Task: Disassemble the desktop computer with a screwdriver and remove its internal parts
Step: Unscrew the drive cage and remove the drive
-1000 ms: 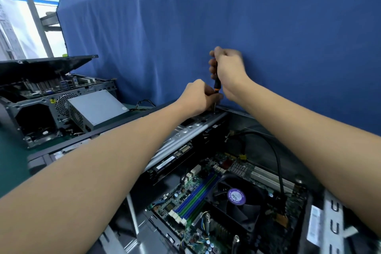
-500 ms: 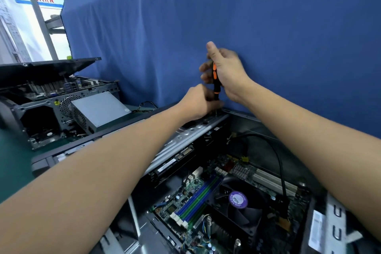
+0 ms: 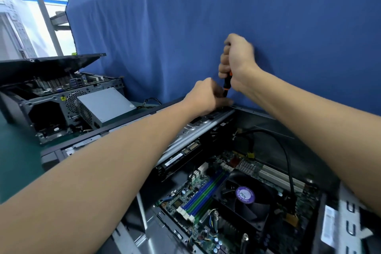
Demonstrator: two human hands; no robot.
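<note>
Head view: the computer (image 3: 268,130) lies open on the bench (image 3: 16,156), its board (image 3: 185,198) facing up, with the fan (image 3: 245,198) and its purple sticker low in the middle. All places below are given from that fan.

Far beyond the fan, at the case's far edge, the right hand (image 3: 239,62) is clenched round the black-and-orange handle of the screwdriver (image 3: 227,86). The tool stands nearly upright, tip down, against a silver rail (image 3: 198,130) that runs across the case beyond and left of the fan. The left hand (image 3: 205,97) sits just left of the tool's lower end, touching the rail. Its fingers (image 3: 223,101) are curled in around the shaft. They are blurred and hide the tip, so I cannot tell whether they pinch the shaft or only close beside it.

Just left of the fan, blue and green memory slots (image 3: 204,196) lie on the board. A black cable (image 3: 287,156) arches from beyond the fan down to a plug on its right.

Far to the fan's left and further back, a second computer (image 3: 51,107) stands on the bench, apart from the first. Its lid (image 3: 47,64) is propped up at a slant. A grey power supply (image 3: 107,103) leans out of its near corner.

A blue cloth (image 3: 206,16) hangs behind everything beyond the fan.
</note>
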